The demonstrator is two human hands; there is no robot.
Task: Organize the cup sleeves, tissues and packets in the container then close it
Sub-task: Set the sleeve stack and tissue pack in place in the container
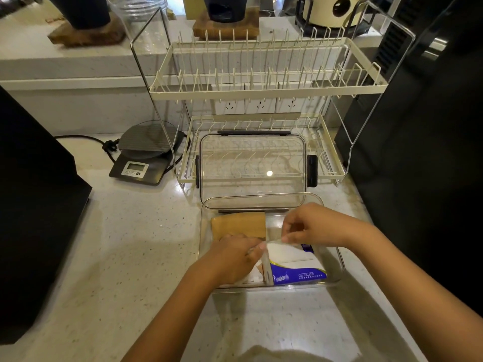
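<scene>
A clear plastic container [337, 259] sits on the counter in front of me. Brown cup sleeves [239, 224] lie flat in its far left part. A white and blue tissue pack [295, 267] lies in its right part. A thin clear divider [268, 267] runs front to back beside the pack. My left hand [235, 257] and my right hand [313, 226] both pinch the divider's top end above the tissue pack. Small white packets [254, 276] show under my left hand. The clear lid [251, 163] with black clips leans behind the container.
A cream two-tier dish rack [266, 90] stands behind the lid. A grey kitchen scale [146, 158] with a black cord sits at the left. Dark appliances flank the counter on both sides [418, 152].
</scene>
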